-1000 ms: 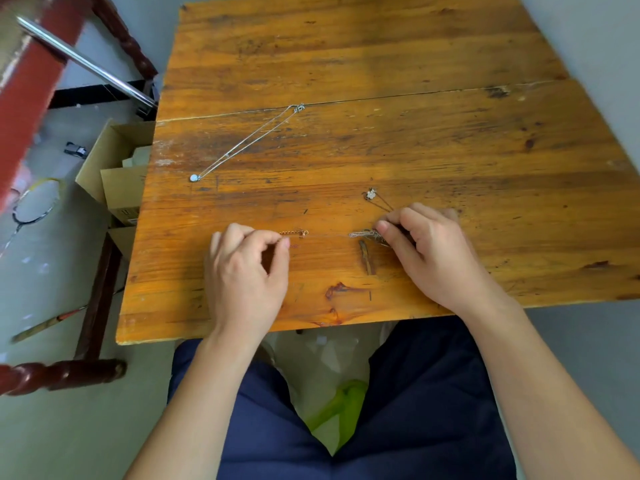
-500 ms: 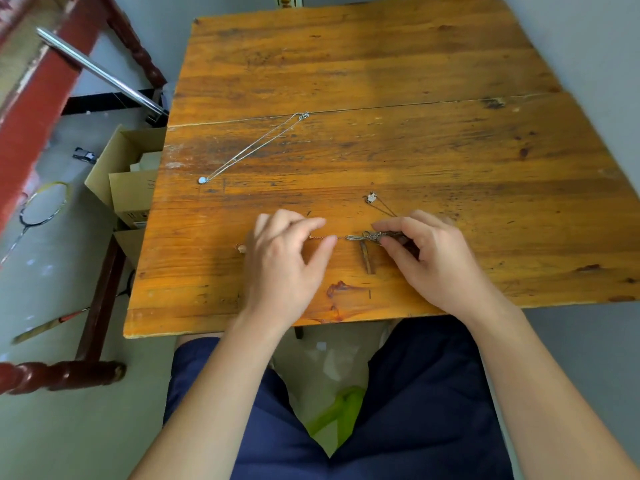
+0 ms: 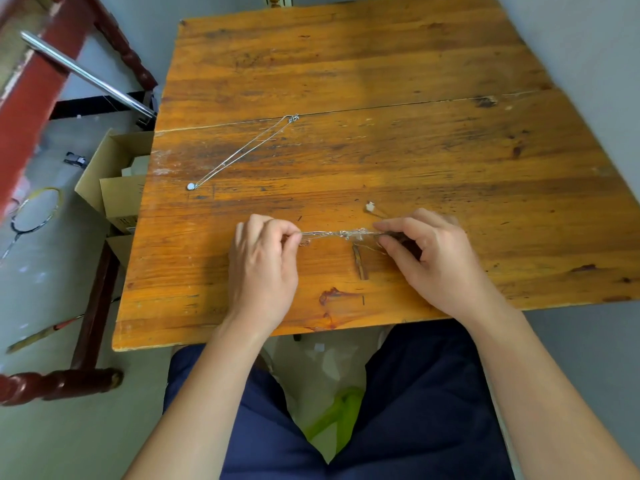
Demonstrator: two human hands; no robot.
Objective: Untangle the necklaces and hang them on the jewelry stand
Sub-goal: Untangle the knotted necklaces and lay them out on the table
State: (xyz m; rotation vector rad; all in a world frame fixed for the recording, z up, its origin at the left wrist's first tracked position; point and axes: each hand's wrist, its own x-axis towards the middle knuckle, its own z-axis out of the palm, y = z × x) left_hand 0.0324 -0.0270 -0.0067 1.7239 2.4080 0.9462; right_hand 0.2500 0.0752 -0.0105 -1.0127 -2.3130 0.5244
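While fingers (image 3: 401, 224) pinch, necklaces (image 3: 341, 233) stretch between them.

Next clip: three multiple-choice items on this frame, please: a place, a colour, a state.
1. The straightened necklace lies: A on the table beyond the left hand; B in the cardboard box; C on the lap.
2. Its round pendant is: A red; B white; C black.
3. The tangled chains are: A lying untouched; B pinched by the left hand and the right hand; C hanging up.
Key: A, it lies on the wood; B, the bead shows white; B, each hand pinches an end.
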